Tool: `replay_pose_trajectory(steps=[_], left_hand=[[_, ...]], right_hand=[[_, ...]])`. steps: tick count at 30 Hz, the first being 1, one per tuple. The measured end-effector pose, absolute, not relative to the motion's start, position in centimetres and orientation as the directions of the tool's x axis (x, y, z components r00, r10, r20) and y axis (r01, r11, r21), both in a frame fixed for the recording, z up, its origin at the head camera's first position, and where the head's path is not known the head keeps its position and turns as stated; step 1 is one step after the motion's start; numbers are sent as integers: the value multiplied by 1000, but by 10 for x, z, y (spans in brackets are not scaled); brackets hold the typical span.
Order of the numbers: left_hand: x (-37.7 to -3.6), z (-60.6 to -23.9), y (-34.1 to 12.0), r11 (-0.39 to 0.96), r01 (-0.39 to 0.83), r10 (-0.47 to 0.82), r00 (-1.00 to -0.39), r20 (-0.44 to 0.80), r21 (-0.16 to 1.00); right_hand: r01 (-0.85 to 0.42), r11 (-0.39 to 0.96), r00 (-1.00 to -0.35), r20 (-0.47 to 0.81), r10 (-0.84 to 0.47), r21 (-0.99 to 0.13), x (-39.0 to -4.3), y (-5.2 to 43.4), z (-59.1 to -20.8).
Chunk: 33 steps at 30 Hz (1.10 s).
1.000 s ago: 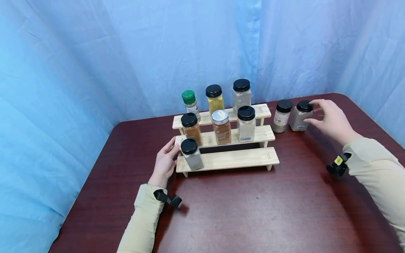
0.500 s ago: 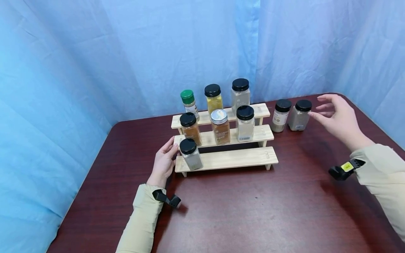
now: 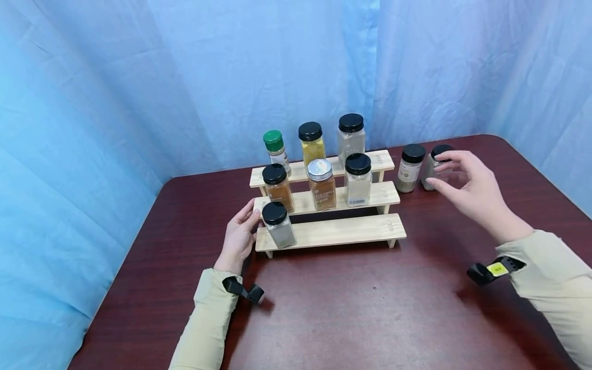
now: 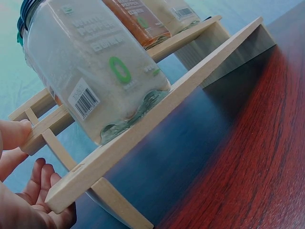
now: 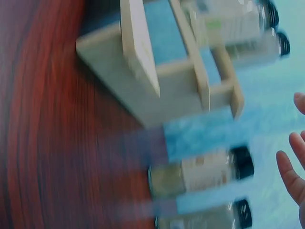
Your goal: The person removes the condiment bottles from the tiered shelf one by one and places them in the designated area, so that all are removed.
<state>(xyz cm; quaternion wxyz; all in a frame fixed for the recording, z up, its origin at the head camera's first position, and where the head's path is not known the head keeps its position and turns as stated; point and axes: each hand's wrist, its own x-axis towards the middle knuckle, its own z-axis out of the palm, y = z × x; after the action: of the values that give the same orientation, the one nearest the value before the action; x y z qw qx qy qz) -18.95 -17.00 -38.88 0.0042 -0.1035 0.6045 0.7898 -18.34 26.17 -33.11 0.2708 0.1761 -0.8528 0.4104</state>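
A three-tier wooden spice rack stands on the table, several spice jars on its steps. My left hand grips its left end; in the left wrist view the thumb lies on the middle step and fingers touch the lowest one. On that lowest step, at the left, is a black-lidded white pepper jar. My right hand is in the air, fingers loosely bent and holding nothing, in front of a black-lidded jar of grey powder, which it partly hides. Left of that stands a round labelled jar.
The middle step carries a brown-powder jar, a silver-lidded jar and a pale-powder jar. Behind are a green-capped bottle, a yellow-powder jar and a grey jar. A blue curtain hangs beyond the dark red table.
My right hand left the lid of the rightmost jar, drew back to the right, then moved left and lower, in front of that jar. The left hand stays on the rack.
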Motion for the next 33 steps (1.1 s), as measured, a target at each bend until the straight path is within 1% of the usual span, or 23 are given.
replay_pose_trajectory(steps=[11, 17, 24, 26, 28, 33], left_hand=[[-189, -388, -168, -280, -132, -113, -979, -169, 951], [-189, -388, -169, -283, -126, -115, -980, -164, 951], [-187, -387, -170, -283, -129, -114, -979, -167, 950], [-187, -387, -170, -279, -129, -114, -980, -166, 952], [-187, -387, -169, -276, -130, -116, -979, -167, 952], [-189, -387, -169, -275, -133, -113, -979, -169, 952]], right_hand=[[-734, 442, -643, 739, -204, -517, -165, 217, -317], [-794, 377, -588, 759, -279, -477, -156, 199, -308], [-858, 288, -509, 782, -360, -426, -155, 173, -306], [-867, 275, -496, 780, -381, -416, -153, 164, -306], [-867, 275, -496, 769, -404, -415, -152, 156, -306], [-841, 307, -540, 708, -455, -445, -150, 138, -308]])
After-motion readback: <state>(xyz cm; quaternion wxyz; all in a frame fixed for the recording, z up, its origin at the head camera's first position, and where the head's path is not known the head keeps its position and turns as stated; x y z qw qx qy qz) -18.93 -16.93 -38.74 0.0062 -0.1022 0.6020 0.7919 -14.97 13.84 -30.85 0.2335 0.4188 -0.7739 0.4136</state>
